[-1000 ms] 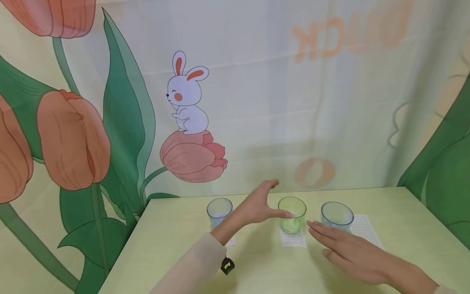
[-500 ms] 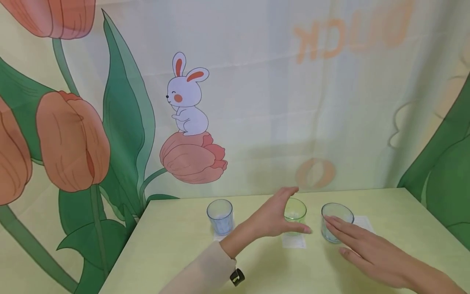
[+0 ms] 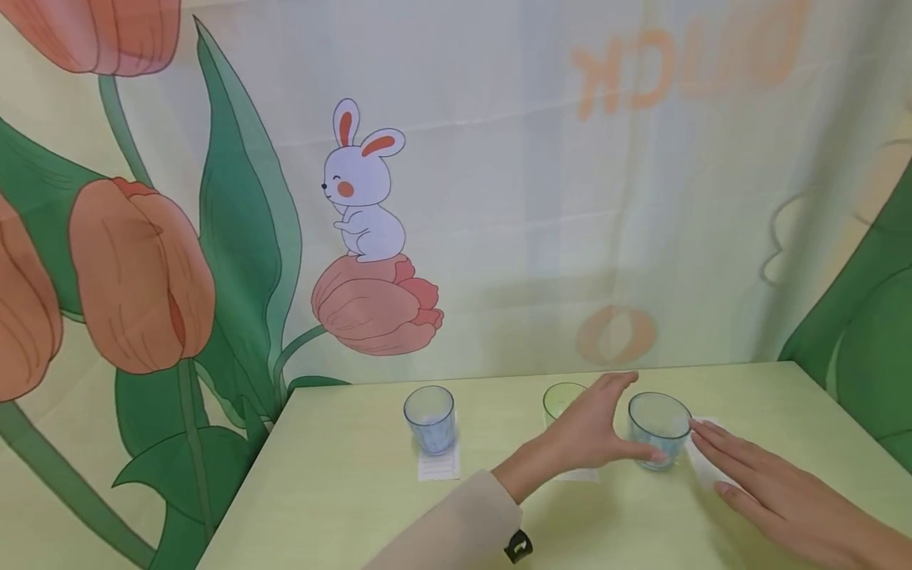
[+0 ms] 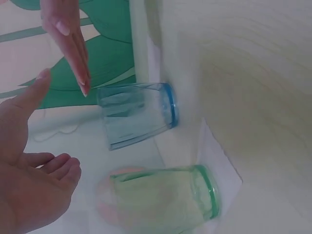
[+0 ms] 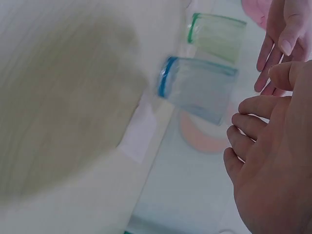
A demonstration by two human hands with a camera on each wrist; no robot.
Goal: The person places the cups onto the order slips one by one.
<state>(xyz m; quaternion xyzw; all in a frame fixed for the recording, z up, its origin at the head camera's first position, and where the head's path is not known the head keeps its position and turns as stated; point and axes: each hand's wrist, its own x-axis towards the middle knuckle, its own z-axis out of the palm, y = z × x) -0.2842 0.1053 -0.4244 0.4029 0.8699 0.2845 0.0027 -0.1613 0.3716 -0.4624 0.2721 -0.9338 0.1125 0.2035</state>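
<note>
In the head view, the left hand is nearest a wide blue-tinted glass on the right, its thumb and fingers spread apart and the thumb overlapping the glass in view. On the other side, the right hand has its straight fingertips close to the rim. Both wrist views show a gap between the hands and this blue glass. Partly hidden behind the left hand stands a green glass. Farther left is another blue-tinted glass. All the glasses stand upright on the table, and neither hand holds anything.
White paper slips lie by the glasses: one slip at the left glass, another right of the right-hand glass, and one below the green glass. The pale green table meets a printed curtain at its back edge.
The left hand has moved right, from the green glass to the right-hand blue glass. The right hand has shifted right, past that glass. The glasses have stayed in place.
</note>
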